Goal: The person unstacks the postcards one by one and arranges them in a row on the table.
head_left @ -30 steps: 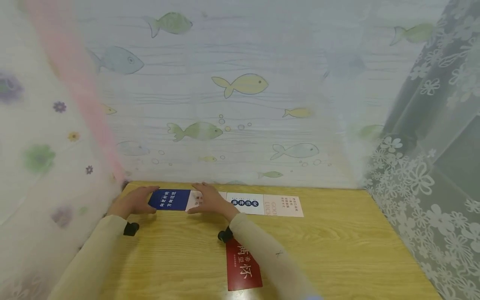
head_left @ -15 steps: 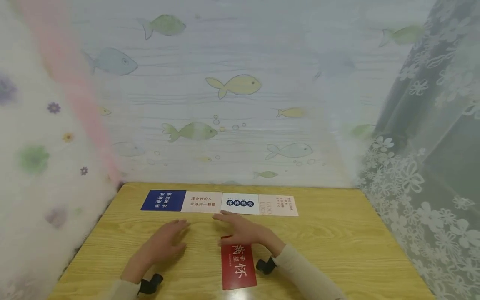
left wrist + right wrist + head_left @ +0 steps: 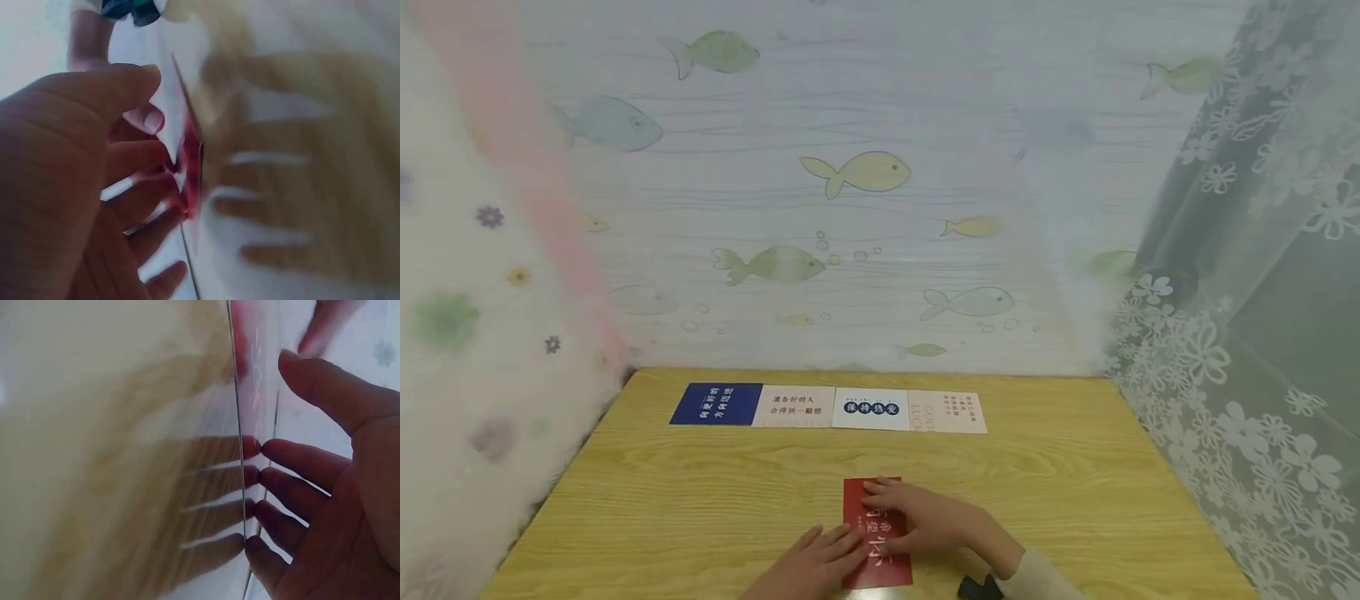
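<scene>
A red card (image 3: 880, 577) with white characters lies near the front of the table, partly covered by both hands. My left hand (image 3: 816, 562) reaches its left side with extended fingers overlapping the edge. From the right, my right hand (image 3: 928, 517) lies across the card's upper part, fingers outstretched. In the left wrist view, the fingers of the left hand (image 3: 56, 162) reach toward the red card (image 3: 190, 156), seen almost edge-on. The right wrist view has the right hand (image 3: 356, 487) with its fingertips right at the card's shiny surface (image 3: 250, 419).
Along the back of the wood-grain table (image 3: 1045, 483) runs a row of cards: a dark blue card (image 3: 688, 408), a pink card (image 3: 792, 422), a white card (image 3: 871, 422) and another pink card (image 3: 966, 425). Behind hangs a fish-print curtain (image 3: 880, 117); lace (image 3: 1247, 425) drapes at right.
Both hands have come away from the row of cards toward the front of the table, onto the red card. The row now lies uncovered.
</scene>
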